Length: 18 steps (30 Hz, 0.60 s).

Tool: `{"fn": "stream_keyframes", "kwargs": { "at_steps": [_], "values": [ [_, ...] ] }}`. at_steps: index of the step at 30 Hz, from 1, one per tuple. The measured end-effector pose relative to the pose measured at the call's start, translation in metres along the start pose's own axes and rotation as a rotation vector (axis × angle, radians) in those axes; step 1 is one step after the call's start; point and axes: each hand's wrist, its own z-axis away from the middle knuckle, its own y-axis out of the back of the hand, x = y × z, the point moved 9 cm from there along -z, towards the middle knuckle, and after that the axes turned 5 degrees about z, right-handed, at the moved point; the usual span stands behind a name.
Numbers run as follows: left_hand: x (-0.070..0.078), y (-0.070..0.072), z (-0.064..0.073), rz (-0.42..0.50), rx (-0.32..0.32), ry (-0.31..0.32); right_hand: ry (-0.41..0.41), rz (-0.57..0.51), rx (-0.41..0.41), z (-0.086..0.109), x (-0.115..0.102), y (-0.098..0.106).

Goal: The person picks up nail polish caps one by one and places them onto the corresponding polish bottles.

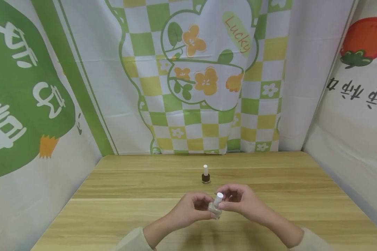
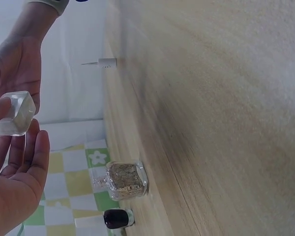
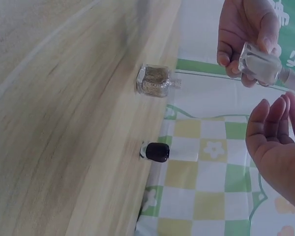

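Both hands are on one small clear nail polish bottle [image 1: 214, 210] with a pale filling and a white cap [image 1: 219, 198], held tilted above the table. My left hand [image 1: 188, 212] pinches the glass body between thumb and fingers. At the cap, my right hand [image 1: 245, 205] pinches with thumb and fingers. Low in the wrist views stands an uncapped glitter nail polish bottle [image 3: 156, 81]; the head view does not show it. A white brush cap [image 2: 107, 63] stands on the table, brush upward, in the left wrist view.
A dark nail polish bottle [image 1: 205, 177] with a white cap stands upright beyond the hands. The wooden table [image 1: 128, 181] meets a patterned curtain [image 1: 207, 132] at the back, with printed cloth on both sides.
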Motion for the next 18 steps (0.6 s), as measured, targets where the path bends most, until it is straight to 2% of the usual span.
{"fn": "stream_keyframes", "kwargs": {
  "at_steps": [8, 11, 18],
  "values": [
    [-0.0019, -0.0011, -0.0012, 0.006, -0.015, 0.002, 0.053, -0.109, -0.067, -0.0004, -0.0046, -0.0046],
    [-0.0013, -0.0016, -0.001, 0.017, -0.02, -0.002, 0.064, -0.117, -0.065, -0.0008, -0.0052, -0.0056],
    [0.0019, -0.0025, 0.0002, 0.041, -0.012, -0.013, -0.003, -0.087, -0.024, -0.0001, 0.0012, -0.0061]
  ]
}}
